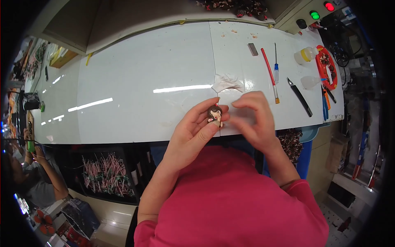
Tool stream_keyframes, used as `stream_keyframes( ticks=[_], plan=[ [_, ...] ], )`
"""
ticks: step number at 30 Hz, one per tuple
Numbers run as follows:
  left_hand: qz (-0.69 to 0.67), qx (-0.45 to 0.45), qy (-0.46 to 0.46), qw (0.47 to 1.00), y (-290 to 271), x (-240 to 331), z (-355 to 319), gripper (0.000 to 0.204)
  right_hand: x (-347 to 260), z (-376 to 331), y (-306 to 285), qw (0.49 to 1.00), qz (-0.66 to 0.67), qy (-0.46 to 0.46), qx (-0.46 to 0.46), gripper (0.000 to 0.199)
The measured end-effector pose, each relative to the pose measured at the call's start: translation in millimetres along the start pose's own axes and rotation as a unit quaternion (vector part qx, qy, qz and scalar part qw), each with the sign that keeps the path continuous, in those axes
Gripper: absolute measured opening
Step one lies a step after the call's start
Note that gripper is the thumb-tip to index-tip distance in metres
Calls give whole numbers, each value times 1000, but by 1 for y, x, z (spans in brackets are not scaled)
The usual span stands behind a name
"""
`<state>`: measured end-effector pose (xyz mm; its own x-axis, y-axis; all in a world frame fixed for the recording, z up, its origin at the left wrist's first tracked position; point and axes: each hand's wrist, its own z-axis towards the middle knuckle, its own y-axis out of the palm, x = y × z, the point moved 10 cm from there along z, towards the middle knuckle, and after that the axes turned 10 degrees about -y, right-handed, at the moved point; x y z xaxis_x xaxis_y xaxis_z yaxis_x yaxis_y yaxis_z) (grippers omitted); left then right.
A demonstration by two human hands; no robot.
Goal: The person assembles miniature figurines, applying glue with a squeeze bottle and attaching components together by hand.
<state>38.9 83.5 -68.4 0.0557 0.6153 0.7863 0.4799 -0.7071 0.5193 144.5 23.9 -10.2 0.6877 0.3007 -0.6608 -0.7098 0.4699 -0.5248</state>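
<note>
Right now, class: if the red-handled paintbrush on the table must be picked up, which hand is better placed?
The right hand. It holds nothing and is nearer the red-handled paintbrush; the left hand grips the small figurine.

figurine (215,115): my left hand's fingers (193,123) cover its lower part
right fingertips (242,103): blurred
dark pile (238,6), frame top: cut off

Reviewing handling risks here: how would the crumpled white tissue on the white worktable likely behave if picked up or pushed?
The crumpled white tissue looks thin and creased, so it is probably floppy and very light. Lying loose on the glossy white worktable, it would likely slide or bunch up when pushed rather than roll. Both hands are away from it: the left hand holds a small brown-haired figurine.
</note>
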Motion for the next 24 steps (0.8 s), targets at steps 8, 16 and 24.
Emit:
stream_keyframes(
  ticks=[8, 16, 24],
  plan=[
    [-5, -46, -24, 999, 9, -6, 7, 55, 14, -7, 18, 996, 80, 38, 10, 44],
    [24, -52, -50, 997, 6, -10, 18, 59, 18, -1, 11, 996, 81, -30, 18, 35],
    [42, -57, -56, 996, 9, -12, 26, 60, 22, -5, 10, 995, 81, -53, 15, 41]
  ],
)
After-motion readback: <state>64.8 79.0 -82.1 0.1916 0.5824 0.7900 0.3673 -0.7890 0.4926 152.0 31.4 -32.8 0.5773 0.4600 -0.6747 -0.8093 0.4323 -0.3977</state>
